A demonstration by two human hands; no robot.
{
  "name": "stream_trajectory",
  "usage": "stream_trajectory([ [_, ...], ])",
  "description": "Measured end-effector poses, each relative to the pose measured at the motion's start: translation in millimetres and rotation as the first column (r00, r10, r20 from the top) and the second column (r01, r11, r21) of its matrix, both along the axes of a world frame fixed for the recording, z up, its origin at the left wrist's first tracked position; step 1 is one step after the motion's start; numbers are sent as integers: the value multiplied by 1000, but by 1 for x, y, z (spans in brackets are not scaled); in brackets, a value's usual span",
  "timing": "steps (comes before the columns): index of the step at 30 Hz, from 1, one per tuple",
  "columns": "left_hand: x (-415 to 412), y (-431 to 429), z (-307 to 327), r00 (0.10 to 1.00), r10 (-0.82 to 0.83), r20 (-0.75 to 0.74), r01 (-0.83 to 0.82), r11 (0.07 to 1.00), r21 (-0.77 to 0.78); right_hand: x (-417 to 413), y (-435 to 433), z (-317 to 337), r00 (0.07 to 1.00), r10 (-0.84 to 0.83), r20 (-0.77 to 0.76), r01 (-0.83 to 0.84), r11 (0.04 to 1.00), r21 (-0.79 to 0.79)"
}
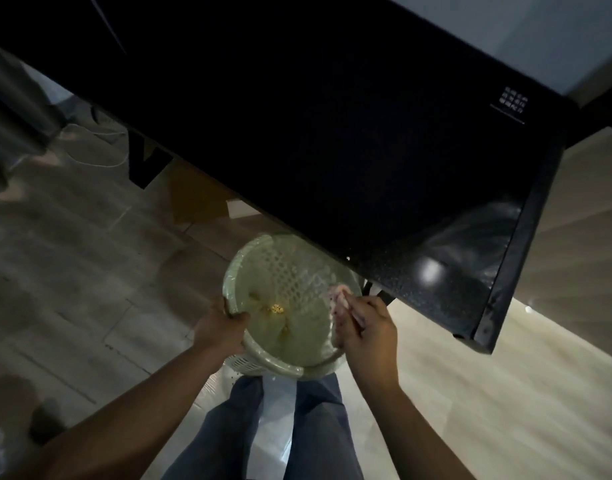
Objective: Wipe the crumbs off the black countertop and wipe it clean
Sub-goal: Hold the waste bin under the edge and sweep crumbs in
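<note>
The black countertop (332, 133) fills the upper middle of the view, glossy at its near right corner. Below its front edge a pale green perforated waste basket (235, 271) lined with a clear bag is held up. My left hand (221, 330) grips the basket's near left rim. My right hand (370, 327) holds a crumpled pinkish cloth (337, 296) over the basket's right rim. Yellow crumbs (277, 309) lie at the bottom of the basket. One pale speck (348, 258) sits at the countertop's front edge.
Grey wood-look flooring (90, 254) spreads left and below. A cardboard piece (197, 199) and a black leg (142, 164) show under the counter. A white cable (100, 161) lies on the floor at the left. My legs (263, 427) stand below the basket.
</note>
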State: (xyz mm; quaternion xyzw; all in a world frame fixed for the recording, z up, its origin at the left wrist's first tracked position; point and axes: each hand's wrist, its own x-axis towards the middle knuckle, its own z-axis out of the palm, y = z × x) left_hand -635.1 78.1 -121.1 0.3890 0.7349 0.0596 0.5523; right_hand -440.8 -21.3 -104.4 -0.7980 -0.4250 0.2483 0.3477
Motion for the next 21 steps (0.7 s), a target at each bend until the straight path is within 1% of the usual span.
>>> stream_trajectory([
  [2, -2, -1, -6, 1000, -12, 11, 13, 1000, -24, 3, 3, 9, 996, -37, 78, 30, 996, 87],
  [4, -2, 1, -11, 999, -51, -3, 51, 998, -31, 15, 15, 12, 986, -91, 137, 72, 988, 134],
  [6, -2, 4, -26, 998, -60, 19, 61, 997, -42, 28, 32, 12, 980, -163, 112, 145, 978, 151],
  [8, -2, 6, -50, 998, -49, 31, 50, 998, -40, 36, 48, 6, 977, -176, 123, 160, 978, 132],
  [9, 0, 7, -57, 999, -40, 36, 42, 998, -36, 37, 55, 1, 975, -159, 153, 142, 983, 116],
  [11, 13, 10, -34, 998, -43, 48, 45, 998, -42, 34, 64, -10, 974, -99, 202, 81, 992, 98],
  [13, 22, 11, -21, 998, -50, 37, 51, 998, -27, 24, 62, -19, 981, 16, 196, -32, 996, 78],
  [16, 25, 11, -23, 1000, -30, 10, 30, 999, 19, 3, 43, -27, 966, 185, 182, -193, 981, 27],
  [19, 22, 9, -26, 1000, 20, 16, -20, 999, 36, -9, 16, -30, 972, 209, 110, -213, 977, 18],
  [21, 18, 8, -32, 1000, 3, -8, -3, 999, 35, -12, 2, -34, 975, 207, 85, -208, 978, -3],
])
